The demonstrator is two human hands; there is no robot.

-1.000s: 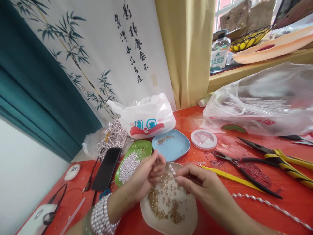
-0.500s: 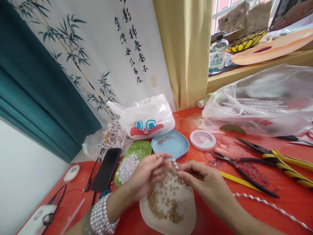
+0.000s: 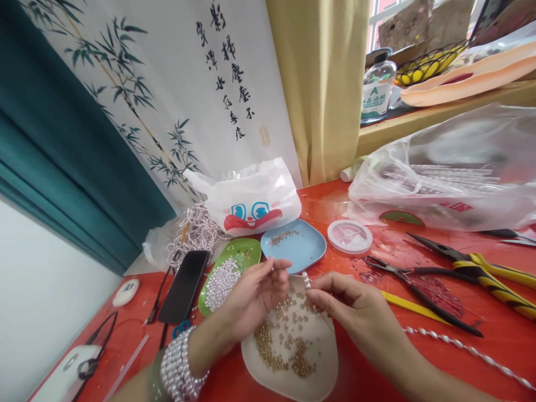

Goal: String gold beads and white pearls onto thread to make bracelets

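My left hand (image 3: 254,293) hovers over the cream plate (image 3: 318,365) of small gold and pearl beads, its fingertips pinched together on something too small to name. My right hand (image 3: 354,307) is just to the right, pinching a short strand of white pearl beads (image 3: 306,279) that sticks up between the two hands. A pearl bracelet (image 3: 178,368) wraps my left wrist. Behind the hands lie a green dish (image 3: 247,251) of white pearls and a blue dish (image 3: 299,251) with a few gold beads.
On the red table: a black phone (image 3: 184,286), a round white lid (image 3: 349,236), red-handled pliers (image 3: 419,285), yellow-handled pliers (image 3: 481,265), yellow tweezers (image 3: 408,304), a pearl string (image 3: 460,349), a clown-print bag (image 3: 251,198), a large clear bag (image 3: 452,173).
Both hands rose slightly from the plate and came together, then eased apart; the pearl strand stays in my right fingers. The view shifted a little.
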